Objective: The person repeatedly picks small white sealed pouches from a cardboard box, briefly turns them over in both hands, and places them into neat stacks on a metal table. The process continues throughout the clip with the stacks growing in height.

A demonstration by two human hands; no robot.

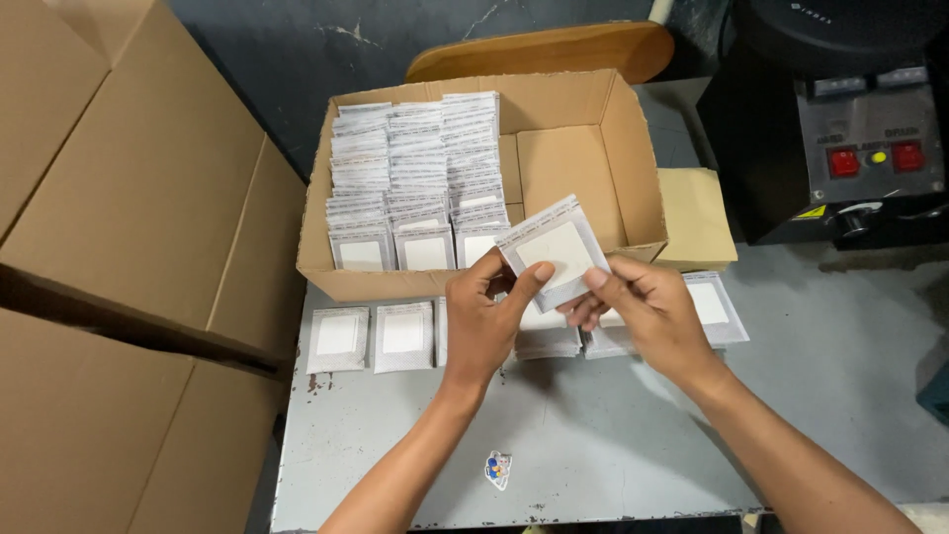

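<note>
Pouch [554, 252], flat, square, white with a grey sealed border, is held tilted above the bench [415, 435], just before the open cardboard box [633, 148]. It is pinched at both lower corners: left hand [484, 321] closed on one, right hand [643, 307] on the other. Best kept flat, edges squared, then slotted upright beside the filed rows [415, 178].

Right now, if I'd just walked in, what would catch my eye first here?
Probably the flat white packet held up at the centre, pinched between the left hand and the right hand. Just behind it sits an open cardboard box, its left half packed with upright rows of the same packets. More packets lie flat in a row on the grey table under the hands.
</note>
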